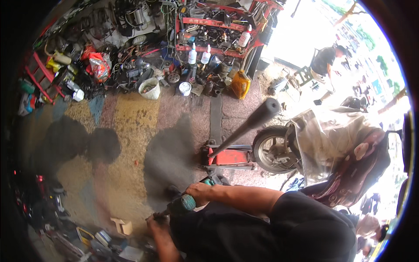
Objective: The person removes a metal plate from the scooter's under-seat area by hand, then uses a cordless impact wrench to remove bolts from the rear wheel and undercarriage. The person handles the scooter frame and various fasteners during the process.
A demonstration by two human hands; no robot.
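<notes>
My right hand [200, 193] is closed around the grip of a teal-and-black cordless power tool [187, 202]. Its rounded teal rear end faces up, and the dark nose points to the lower left. At that nose, my left hand [158, 222] has its fingers bent in and somewhat blurred. What those fingers hold is too small and dark to make out. Beyond my right hand stands a red floor jack [229, 157], its long dark handle [248, 124] rising toward me. The jack's far end lies close to a scooter's wheel [275, 149].
A scooter under a plastic sheet [323, 135] stands at the right. A bucket [149, 88], a yellow jug [241, 84] and a red tool rack [209, 22] line the far side. A cardboard box [122, 226] lies at the lower left. Another person [325, 63] bends over at the upper right.
</notes>
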